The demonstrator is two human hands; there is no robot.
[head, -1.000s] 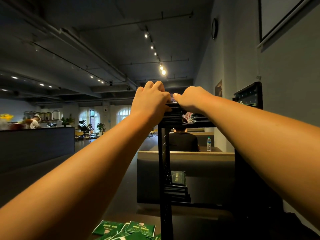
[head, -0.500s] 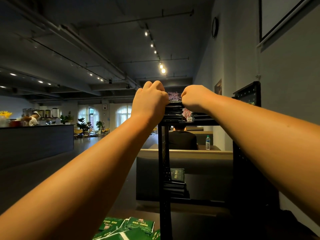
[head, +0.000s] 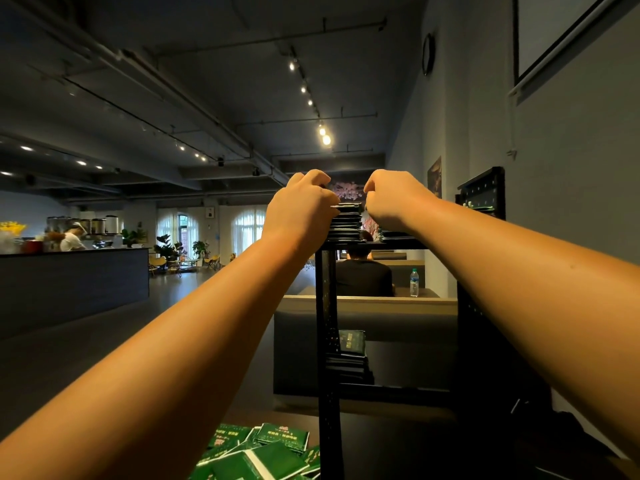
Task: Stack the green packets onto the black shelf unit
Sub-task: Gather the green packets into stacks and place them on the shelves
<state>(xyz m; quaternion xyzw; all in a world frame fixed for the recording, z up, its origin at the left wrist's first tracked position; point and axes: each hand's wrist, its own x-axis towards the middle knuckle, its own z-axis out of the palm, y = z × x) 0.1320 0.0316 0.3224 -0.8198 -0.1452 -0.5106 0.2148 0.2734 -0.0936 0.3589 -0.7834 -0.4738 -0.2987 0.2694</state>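
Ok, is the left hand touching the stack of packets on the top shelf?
Touching. The head view shows the left hand, fingers curled, pressed against the left edge of the stack of packets on the shelf unit, with no gap between them.

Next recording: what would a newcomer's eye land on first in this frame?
Two bare forearms run up the middle to the left hand and right hand, both curled at either side of a shadowed stack of packets on top of the black shelf unit. At the bottom edge, a loose heap of bright green packets lies left of the unit's post. A row of ceiling spotlights glows above the hands.
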